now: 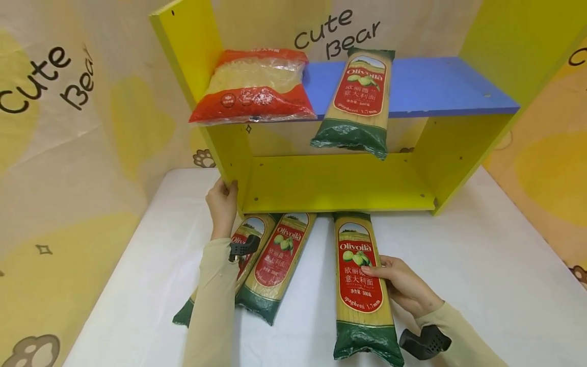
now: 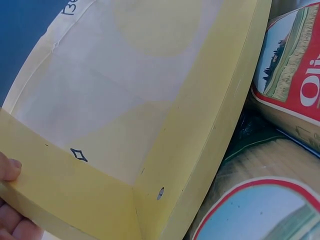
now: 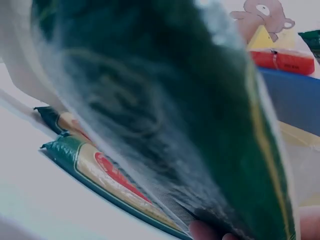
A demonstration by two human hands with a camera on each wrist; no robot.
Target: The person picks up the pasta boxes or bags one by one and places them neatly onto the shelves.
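Observation:
My left hand grips the front edge of the yellow side panel of a shelf unit, low on its left side. In the left wrist view, fingertips curl over that yellow board. My right hand holds a spaghetti pack by its right edge, thumb across the red label. The pack's green end fills much of the right wrist view. Two more spaghetti packs lie by my left forearm, one partly over the other, which the sleeve partly covers.
On the blue shelf board, a red and clear pasta bag lies at the left. Another spaghetti pack sits mid-board, its green end overhanging the front edge. The unit stands on a white-covered table before a printed cloth backdrop.

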